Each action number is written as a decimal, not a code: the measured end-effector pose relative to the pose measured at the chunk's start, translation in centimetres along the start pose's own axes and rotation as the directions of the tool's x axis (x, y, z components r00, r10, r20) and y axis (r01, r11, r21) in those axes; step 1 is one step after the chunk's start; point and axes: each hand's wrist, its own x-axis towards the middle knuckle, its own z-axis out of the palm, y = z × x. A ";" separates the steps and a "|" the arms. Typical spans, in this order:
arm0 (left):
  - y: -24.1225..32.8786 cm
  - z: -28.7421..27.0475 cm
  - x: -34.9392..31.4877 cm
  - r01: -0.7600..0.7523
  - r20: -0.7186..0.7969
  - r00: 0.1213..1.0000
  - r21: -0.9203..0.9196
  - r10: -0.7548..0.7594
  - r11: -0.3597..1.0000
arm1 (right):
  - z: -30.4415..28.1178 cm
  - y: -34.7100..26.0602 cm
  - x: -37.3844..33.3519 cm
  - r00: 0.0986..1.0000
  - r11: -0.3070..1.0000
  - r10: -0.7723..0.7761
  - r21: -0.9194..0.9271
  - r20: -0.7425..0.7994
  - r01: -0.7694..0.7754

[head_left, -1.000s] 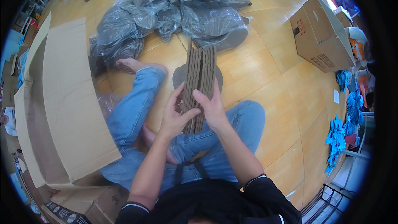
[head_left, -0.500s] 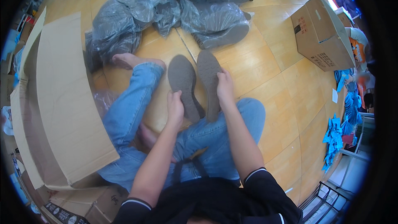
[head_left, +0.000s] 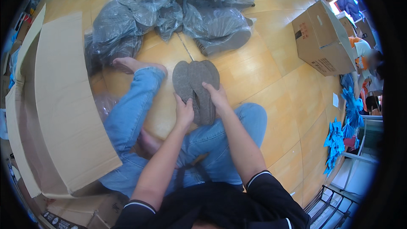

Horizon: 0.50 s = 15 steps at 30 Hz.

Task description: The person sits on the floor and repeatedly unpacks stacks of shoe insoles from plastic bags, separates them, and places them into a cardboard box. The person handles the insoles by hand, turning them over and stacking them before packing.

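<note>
Two grey-brown shoe soles are held side by side above my lap, their upper ends touching or overlapping. My left hand is closed on the lower edge of the left shoe sole. With its thumb on top, my right hand grips the outer edge of the right shoe sole. A narrow dark gap shows between the soles lower down. Beyond them on the floor lie clear plastic bags full of similar grey soles.
A large open cardboard box stands at my left. Another cardboard box sits at the far right, with a partly seen person behind it. Blue plastic bundles lie on the right. My bent legs in jeans surround the work.
The two soles, earlier apart at their upper ends, have come together. My right hand has moved down and left with its sole, and my left hand has shifted slightly right.
</note>
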 end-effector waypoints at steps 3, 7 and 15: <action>-0.1 -0.2 0.1 0.050 -0.026 0.998 0.031 -0.050 0.998 | 0.2 -2.5 -2.3 0.951 0.970 -0.211 -0.169 -0.226 0.175; 3.2 -1.9 0.0 0.163 0.070 0.986 -0.172 -0.154 0.971 | -0.8 -8.9 -7.6 0.964 0.949 -0.222 0.193 -0.143 0.248; 16.6 -7.0 -7.0 -0.039 0.184 0.959 -0.669 0.217 0.742 | 4.1 -15.3 -16.9 0.822 0.882 -0.467 0.243 0.326 0.404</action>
